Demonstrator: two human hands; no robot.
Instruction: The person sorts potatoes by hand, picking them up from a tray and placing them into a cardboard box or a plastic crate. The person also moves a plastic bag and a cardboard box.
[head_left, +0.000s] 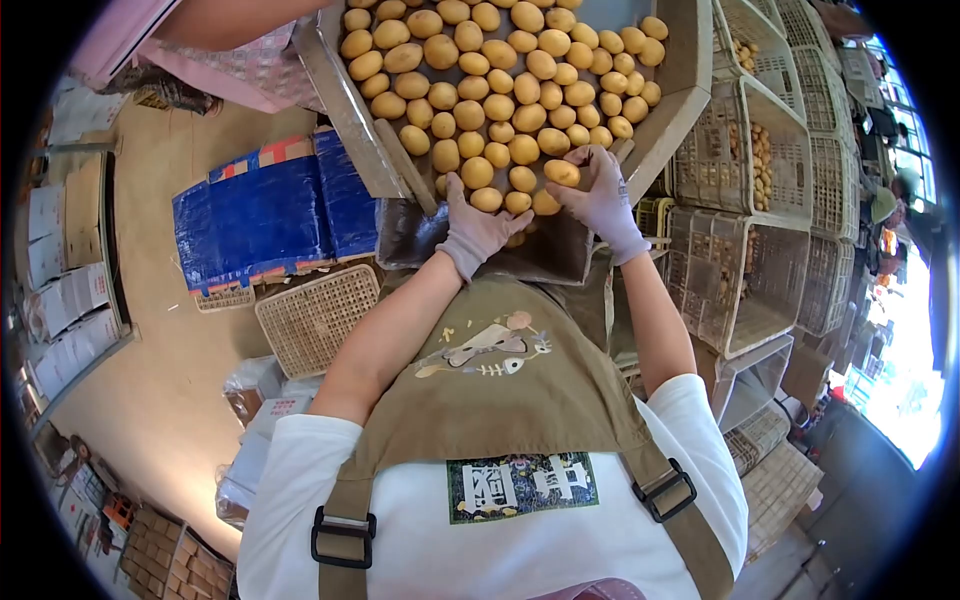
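Head view. Ahead of both hands, a wide grey funnel-sided sorting tray (685,80), narrowing toward them, loaded with a pile of small yellow oval fruits (500,80). Right of the right hand (600,200), stacked beige plastic lattice crates (720,160), some with the same fruit inside. Beneath the wrists, an olive-brown bib apron (520,400) over a white T-shirt (700,440). Left of the left hand (478,225), a blue tarp-wrapped flat bundle (265,215); nearer the body from it, a tan woven flat basket (315,318). Just under both hands, a dark brown sack-like container (545,260) at the tray outlet. Far beyond the left hand, a co-worker's pink sleeve (215,65).

Left hand grey-gloved, released and spread flat, fingertips touching fruits at the outlet. Right hand gloved too, grasping a single yellow fruit (562,172) by the fingertips at the pile's near edge.

Judged best: grip lightly to spare the skin, turn for a full look, keep the left palm as a dam against rolling fruit.

Writing: two large pale characters on the apron chest patch (520,487), not readable. Cartoon cat-and-fishbone print (485,350) closer to the hands. No brand legible.
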